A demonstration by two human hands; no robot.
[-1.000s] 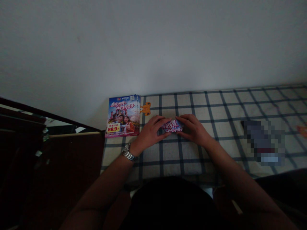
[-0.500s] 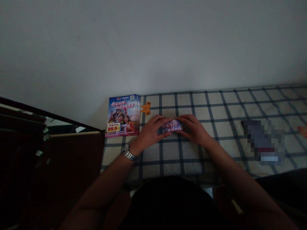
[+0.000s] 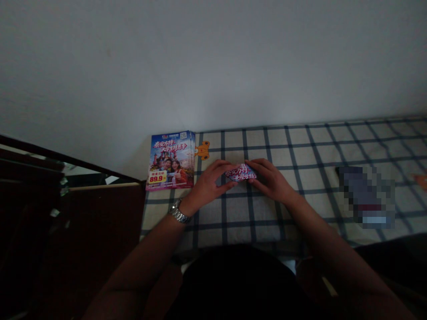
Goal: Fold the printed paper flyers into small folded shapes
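Note:
Between my two hands is a small folded paper flyer point(image 3: 241, 172), printed in purple and pink with white lettering, just over the checked cloth. My left hand point(image 3: 214, 180) pinches its left end between thumb and fingers; a metal watch point(image 3: 180, 211) is on that wrist. Its right end is gripped by the thumb and fingertips of my right hand point(image 3: 269, 181). The underside of the folded flyer is hidden. Left of my left hand lies a stack of colourful flyers point(image 3: 171, 160) with the same style of lettering and a yellow price box.
A white and blue checked cloth point(image 3: 300, 151) covers the table, which meets a pale wall point(image 3: 213, 66). An orange bear figure point(image 3: 203, 150) shows beside the stack. At the right lies a dark, pixelated object point(image 3: 363, 191). Dark furniture point(image 3: 96, 240) stands beyond the table's left edge.
The folded flyer has turned and tilted slightly between my fingers, its outline now more slanted. Both hands stay in nearly the same place.

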